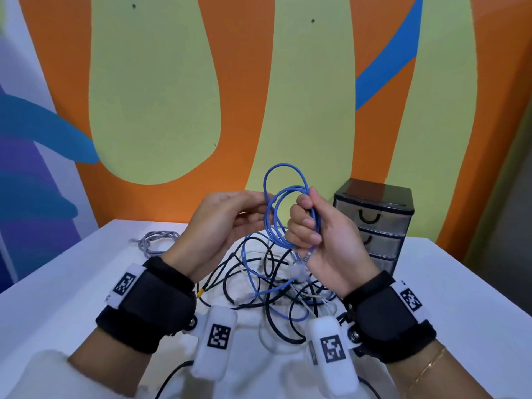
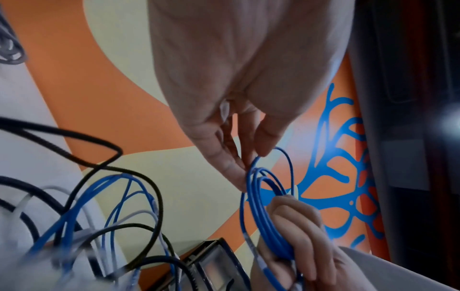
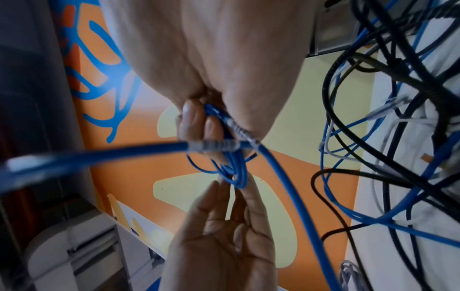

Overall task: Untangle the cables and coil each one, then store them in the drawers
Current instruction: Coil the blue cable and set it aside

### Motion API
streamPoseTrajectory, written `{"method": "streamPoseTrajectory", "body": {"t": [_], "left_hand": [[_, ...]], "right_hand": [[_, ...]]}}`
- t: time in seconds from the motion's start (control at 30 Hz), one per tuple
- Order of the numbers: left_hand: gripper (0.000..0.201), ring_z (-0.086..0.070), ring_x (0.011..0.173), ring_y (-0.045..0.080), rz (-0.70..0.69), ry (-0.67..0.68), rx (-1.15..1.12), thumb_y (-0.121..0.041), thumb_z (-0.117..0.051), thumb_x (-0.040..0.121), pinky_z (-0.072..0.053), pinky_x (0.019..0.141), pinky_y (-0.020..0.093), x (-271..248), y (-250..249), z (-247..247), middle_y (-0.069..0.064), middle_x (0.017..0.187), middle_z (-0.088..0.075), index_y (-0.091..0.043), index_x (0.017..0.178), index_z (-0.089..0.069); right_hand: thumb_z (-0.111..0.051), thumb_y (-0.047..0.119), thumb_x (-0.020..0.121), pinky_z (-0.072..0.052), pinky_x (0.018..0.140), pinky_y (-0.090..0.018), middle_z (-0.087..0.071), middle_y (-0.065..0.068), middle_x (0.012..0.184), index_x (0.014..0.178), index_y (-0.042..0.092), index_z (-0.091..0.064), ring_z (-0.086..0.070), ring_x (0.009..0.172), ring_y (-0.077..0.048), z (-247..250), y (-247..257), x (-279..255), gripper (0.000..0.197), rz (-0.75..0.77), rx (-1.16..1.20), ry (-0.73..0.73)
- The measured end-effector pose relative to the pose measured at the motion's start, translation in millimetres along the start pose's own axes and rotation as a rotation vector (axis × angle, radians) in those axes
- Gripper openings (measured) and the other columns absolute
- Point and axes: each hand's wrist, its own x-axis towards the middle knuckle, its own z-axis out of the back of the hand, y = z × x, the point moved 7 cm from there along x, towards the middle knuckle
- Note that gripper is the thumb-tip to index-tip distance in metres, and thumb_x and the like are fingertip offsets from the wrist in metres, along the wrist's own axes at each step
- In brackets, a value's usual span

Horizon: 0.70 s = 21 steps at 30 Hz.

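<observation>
Blue cable coil (image 1: 283,205) upright | right hand (image 1: 319,243) grips it | left hand (image 1: 227,223) loose, fingertips touching

Both forearms reach forward side by side, hands raised. The right hand (image 1: 322,240) is curled in a fist round the blue cable coil (image 1: 283,208). The left hand (image 1: 218,226), palm turned right, touches the coil's near-left edge with extended fingertips (image 2: 239,177).
</observation>
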Motion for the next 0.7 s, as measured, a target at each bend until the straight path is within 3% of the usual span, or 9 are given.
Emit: {"method": "streamPoseTrajectory", "body": {"t": [0.1, 0.17, 0.23, 0.3, 0.4, 0.5, 0.53, 0.6, 0.7], "left_hand": [[0.027, -0.073, 0.097, 0.023, -0.055, 0.037, 0.124, -0.018, -0.081, 0.092, -0.059, 0.100, 0.037, -1.1, 2.0, -3.1, 0.022, 0.111, -0.078, -0.006, 0.117, -0.079], [0.038, -0.076, 0.092, 0.019, -0.070, 0.013, 0.191, -0.008, -0.087, 0.084, -0.059, 0.099, 0.035, -2.1, 3.7, -3.2, 0.016, 0.101, -0.081, -0.011, 0.120, -0.077], [0.043, -0.077, 0.087, 0.020, -0.071, -0.016, 0.196, -0.002, -0.088, 0.081, -0.059, 0.097, 0.034, -2.4, 4.1, -2.4, 0.013, 0.096, -0.081, -0.013, 0.120, -0.076], [0.046, -0.078, 0.086, 0.022, -0.067, -0.029, 0.174, -0.002, -0.089, 0.079, -0.059, 0.098, 0.037, -3.3, 2.6, -2.3, 0.014, 0.095, -0.081, -0.014, 0.122, -0.075], [0.059, -0.078, 0.085, 0.025, -0.086, -0.023, 0.201, -0.001, -0.090, 0.079, -0.059, 0.094, 0.037, -4.4, 0.8, -5.4, 0.013, 0.095, -0.081, -0.019, 0.130, -0.067], [0.078, -0.078, 0.078, 0.030, -0.194, -0.040, 0.324, 0.006, -0.090, 0.075, -0.062, 0.078, 0.036, -6.7, -6.3, -10.7, 0.009, 0.097, -0.073, -0.031, 0.133, -0.054], [0.078, -0.078, 0.077, 0.033, -0.249, -0.046, 0.400, 0.004, -0.089, 0.074, -0.064, 0.076, 0.043, -8.5, -9.6, -13.2, 0.009, 0.103, -0.068, -0.035, 0.129, -0.051], [0.058, -0.074, 0.077, 0.034, -0.351, -0.040, 0.599, -0.009, -0.087, 0.074, -0.063, 0.076, 0.051, -12.4, -14.3, -19.8, 0.005, 0.108, -0.058, -0.038, 0.115, -0.058], [0.027, -0.064, 0.080, 0.020, -0.383, -0.058, 0.810, -0.020, -0.093, 0.075, -0.056, 0.077, 0.039, -11.4, -10.4, -20.2, 0.002, 0.109, -0.051, -0.034, 0.087, -0.073]], "right_hand": [[-0.043, 0.034, 0.112, -0.021, 0.055, -0.026, -0.044, -0.001, 0.072, 0.083, 0.015, -0.045, -0.038, 0.056, -0.012, 7.2, -1.5, 2.5, 0.035, 0.073, -0.152, -0.100], [-0.044, 0.034, 0.112, -0.033, 0.058, -0.026, -0.052, 0.000, 0.073, 0.080, 0.014, -0.049, -0.048, 0.066, -0.015, 14.9, 1.3, 3.5, 0.038, 0.148, -0.341, -0.193], [-0.040, 0.037, 0.113, -0.048, 0.070, -0.032, -0.064, 0.001, 0.079, 0.080, 0.015, -0.053, -0.061, 0.079, -0.019, 16.9, 7.1, 2.0, 0.042, 0.223, -0.654, -0.255], [-0.037, 0.039, 0.114, -0.053, 0.082, -0.040, -0.075, -0.002, 0.088, 0.082, 0.016, -0.052, -0.070, 0.088, -0.025, 16.5, 8.0, 1.6, 0.042, 0.214, -0.781, -0.244], [-0.038, 0.038, 0.114, -0.054, 0.076, -0.038, -0.074, -0.016, 0.087, 0.083, 0.015, -0.047, -0.069, 0.073, -0.024, 20.5, 6.6, 2.8, 0.040, 0.152, -0.688, -0.227], [-0.041, 0.033, 0.113, -0.051, 0.067, -0.032, -0.058, -0.013, 0.076, 0.082, 0.011, -0.048, -0.063, 0.062, -0.020, 23.9, 6.3, 4.8, 0.039, 0.170, -0.660, -0.240], [-0.043, 0.032, 0.113, -0.050, 0.065, -0.029, -0.053, -0.012, 0.075, 0.081, 0.011, -0.049, -0.062, 0.060, -0.018, 24.5, 6.3, 5.0, 0.039, 0.179, -0.670, -0.247], [-0.045, 0.032, 0.112, -0.049, 0.065, -0.028, -0.049, -0.009, 0.074, 0.081, 0.010, -0.051, -0.060, 0.059, -0.016, 23.7, 5.6, 4.7, 0.039, 0.187, -0.714, -0.247], [-0.047, 0.036, 0.112, -0.050, 0.069, -0.032, -0.055, -0.002, 0.071, 0.080, 0.012, -0.056, -0.060, 0.063, -0.018, 23.1, 5.1, 5.5, 0.040, 0.198, -0.795, -0.216]]}}
